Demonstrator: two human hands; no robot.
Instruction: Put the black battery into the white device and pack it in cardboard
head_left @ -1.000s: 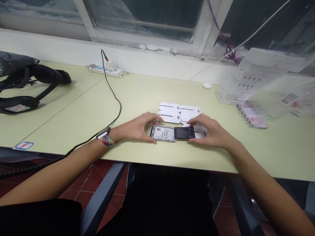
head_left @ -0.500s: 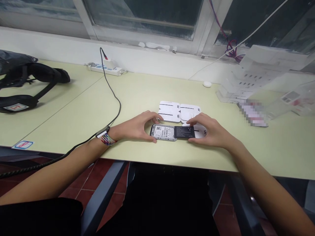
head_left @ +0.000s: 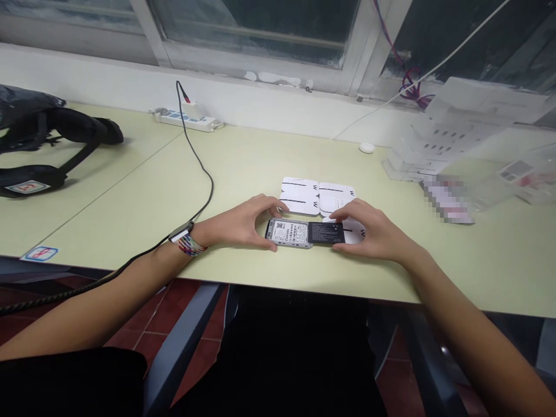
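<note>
A small flat device lies on the table with its inside uncovered, a white label with a code and barcodes facing up. A black flat battery adjoins or overlaps its right end. My left hand curves around the device's left end; the thumb is at the near edge, the index fingertip slightly off the far edge. My right hand has thumb and index finger at the battery's near and far edges. Behind are several white rounded-square pieces with black line markings, one partly under my right hand.
A power strip with a plug stands by the wall; its black cable runs past my left wrist. At the left lies black strapped gear. Stacked white boxes, a round white object and a plastic bag are at the right.
The view has shifted very slightly. Both hands, the device and the battery keep the same positions.
</note>
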